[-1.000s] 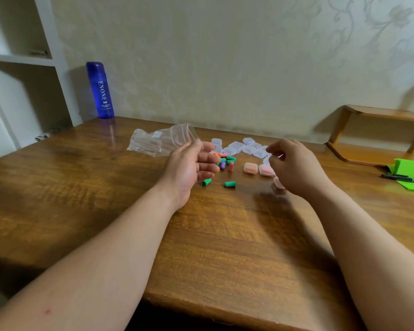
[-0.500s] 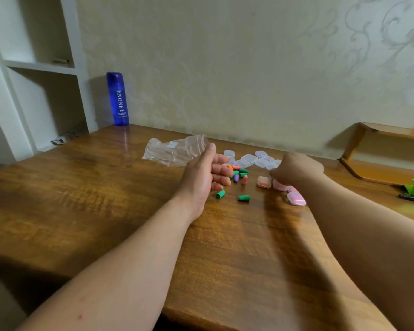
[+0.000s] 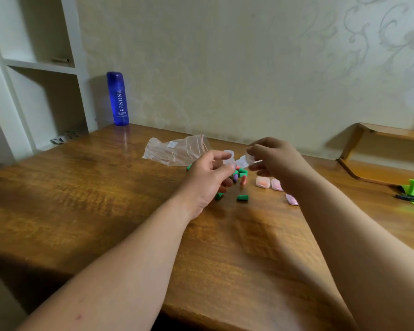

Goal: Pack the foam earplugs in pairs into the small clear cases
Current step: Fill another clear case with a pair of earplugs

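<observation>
Just above the bench (image 3: pixel 105 199), a small clear case (image 3: pixel 229 155) sits between both hands. The left hand (image 3: pixel 208 175) pinches one side and the right hand (image 3: pixel 275 161) the other, each grip closed on it with curled fingers, though what it holds is too blurred to tell. Beneath lie loose foam earplugs (image 3: pixel 242 197), green, purple and orange, with three filled cases (image 3: pixel 263 182) of orange or pink plugs just to their right, one partly hidden by the right wrist. A crumpled plastic bag (image 3: pixel 175 151) lies behind, and a blue bottle (image 3: pixel 117 99) stands by the wall.

Left grip (image 3: pixel 208 180), right grip (image 3: pixel 275 161) raised close together, fingers pinching.
</observation>
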`<state>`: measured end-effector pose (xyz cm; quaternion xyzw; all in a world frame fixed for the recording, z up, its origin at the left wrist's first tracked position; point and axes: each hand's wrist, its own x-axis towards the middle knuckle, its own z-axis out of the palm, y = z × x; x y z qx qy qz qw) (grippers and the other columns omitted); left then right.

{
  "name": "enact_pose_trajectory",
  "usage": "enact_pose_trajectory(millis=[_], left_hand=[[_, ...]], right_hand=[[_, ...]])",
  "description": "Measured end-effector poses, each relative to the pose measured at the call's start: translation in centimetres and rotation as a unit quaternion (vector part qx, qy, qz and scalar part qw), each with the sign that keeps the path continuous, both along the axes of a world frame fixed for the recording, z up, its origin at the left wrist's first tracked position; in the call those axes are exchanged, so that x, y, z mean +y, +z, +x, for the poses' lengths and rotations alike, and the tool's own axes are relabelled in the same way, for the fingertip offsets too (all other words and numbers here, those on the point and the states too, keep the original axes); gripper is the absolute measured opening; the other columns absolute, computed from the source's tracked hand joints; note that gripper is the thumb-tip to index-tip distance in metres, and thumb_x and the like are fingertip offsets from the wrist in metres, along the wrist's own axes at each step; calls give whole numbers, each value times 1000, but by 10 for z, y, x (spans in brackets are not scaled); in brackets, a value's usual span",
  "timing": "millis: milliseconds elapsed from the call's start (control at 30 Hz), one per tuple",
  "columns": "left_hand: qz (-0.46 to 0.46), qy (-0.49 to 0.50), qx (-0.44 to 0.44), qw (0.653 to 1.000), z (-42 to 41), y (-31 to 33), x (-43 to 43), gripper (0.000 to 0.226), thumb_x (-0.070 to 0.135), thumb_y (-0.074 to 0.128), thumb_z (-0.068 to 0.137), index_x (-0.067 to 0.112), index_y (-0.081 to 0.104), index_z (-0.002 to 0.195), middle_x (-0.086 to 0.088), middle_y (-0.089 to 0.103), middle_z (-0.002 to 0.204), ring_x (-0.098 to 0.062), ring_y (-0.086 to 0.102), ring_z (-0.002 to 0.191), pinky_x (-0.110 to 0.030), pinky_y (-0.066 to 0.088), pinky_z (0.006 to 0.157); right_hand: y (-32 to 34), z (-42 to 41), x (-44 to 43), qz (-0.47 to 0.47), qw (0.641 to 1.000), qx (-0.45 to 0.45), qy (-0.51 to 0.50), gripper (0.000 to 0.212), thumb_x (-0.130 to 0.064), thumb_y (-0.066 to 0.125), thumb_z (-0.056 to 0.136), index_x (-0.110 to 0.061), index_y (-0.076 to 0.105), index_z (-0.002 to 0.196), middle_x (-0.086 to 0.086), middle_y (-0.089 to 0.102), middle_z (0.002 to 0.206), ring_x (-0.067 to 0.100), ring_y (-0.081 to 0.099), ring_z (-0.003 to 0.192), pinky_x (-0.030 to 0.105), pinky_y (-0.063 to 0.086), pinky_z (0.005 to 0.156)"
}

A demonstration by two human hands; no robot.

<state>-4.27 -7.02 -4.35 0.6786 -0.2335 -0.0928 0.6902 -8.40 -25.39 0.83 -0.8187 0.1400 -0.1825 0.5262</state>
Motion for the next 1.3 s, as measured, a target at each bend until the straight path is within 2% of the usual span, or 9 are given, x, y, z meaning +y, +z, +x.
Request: enact_pose_trajectory(millis=[100,233,367,567,733,900,1000,1167,1300], left_hand=[[-1,-39,-24,999,-4,-1,1,40,24,72,104,28,62,142,-9,74,114,-16,74,92,-23,59,74],[-7,-51,-33,998,-11,-4,3,35,25,70,105,30,64,140,-14,75,113,-16,73,91,-25,61,78],[-19,-63,-30,997,-12,-7,5,31,22,71,105,28,68,135,-15,77,112,-18,73,91,-31,61,80],[-27,-76,-10,997,-10,-9,6,30,27,70,105,29,71,134,0,78,99,-22,73,93,-42,63,89],[-29,-84,-5,996,-12,-8,6,32,22,72,103,28,70,134,-10,78,108,-20,74,93,-41,63,90],[-27,-92,20,995,-11,-9,7,37,16,76,100,25,69,135,-9,78,106,-19,77,97,-35,63,88],[-29,-93,27,995,-10,-9,9,33,16,78,98,24,71,130,-8,79,103,-20,77,98,-35,63,89],[-33,-107,44,993,-12,-6,9,34,18,76,100,24,70,133,-16,79,110,-24,77,96,-38,64,88],[-24,-119,57,991,-14,-5,11,33,18,72,102,22,68,135,-17,80,112,-28,78,95,-35,64,80]], right_hand=[[-10,-12,14,109,993,-8,44,17,-23,73,99,-10,73,111,10,71,97,25,75,82,33,55,67],[-29,-24,18,153,985,-34,74,16,-31,78,98,-17,73,104,7,73,95,22,75,84,37,55,74],[-39,-30,20,127,988,-30,84,30,-42,73,100,-14,72,108,10,75,98,22,74,87,36,57,77],[-39,-32,16,154,982,-29,105,42,-39,78,97,-4,68,118,12,75,102,22,73,88,37,55,78],[-39,-33,16,144,984,-16,108,35,-40,75,99,-9,70,114,9,76,103,23,74,90,37,56,78],[-40,-33,14,136,985,-18,109,33,-40,74,100,-11,70,116,14,76,110,24,74,94,38,56,81],[-39,-33,15,127,985,-23,119,33,-38,76,98,-11,70,118,12,76,107,24,74,93,38,56,79],[-36,-34,13,96,988,-26,122,32,-34,77,98,-10,68,118,10,77,102,22,74,87,38,57,77],[-34,-37,14,94,986,-16,139,32,-29,75,100,-5,66,120,6,77,96,19,74,82,36,57,73]])
